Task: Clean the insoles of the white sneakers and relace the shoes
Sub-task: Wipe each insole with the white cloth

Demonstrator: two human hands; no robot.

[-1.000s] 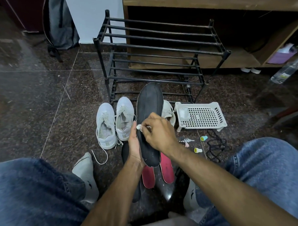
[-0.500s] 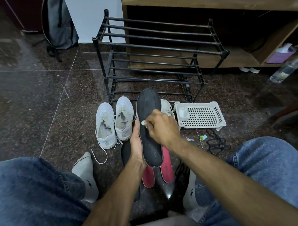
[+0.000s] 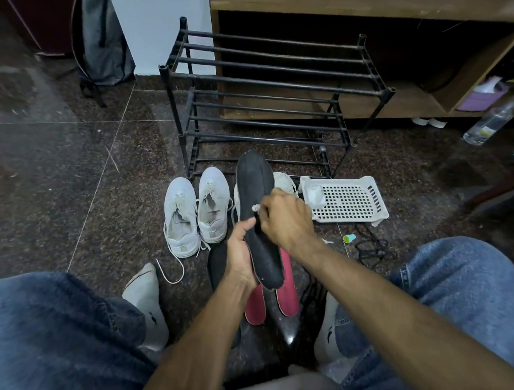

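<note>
A pair of white sneakers (image 3: 196, 213) stands on the floor (image 3: 57, 174), laces loose. The left hand (image 3: 240, 254) grips a black insole (image 3: 259, 218) upright, its heel edge frayed, partly hiding another sneaker (image 3: 284, 180). The right hand (image 3: 286, 217) pinches a small white wipe (image 3: 255, 207), mostly hidden, against it.

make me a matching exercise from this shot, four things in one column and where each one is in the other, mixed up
Things:
1. black insole
2. pair of white sneakers
3. red insoles
4. white perforated tray

Places:
A. flat on the floor between the person's knees
B. on the floor in front of the right side of the black rack
C. side by side on the floor by the rack's left leg
D. gripped in the left hand, with the right hand pressing a small white wipe to it

Pairs: 1-D, 2-C, 3-A, 4-B
</note>
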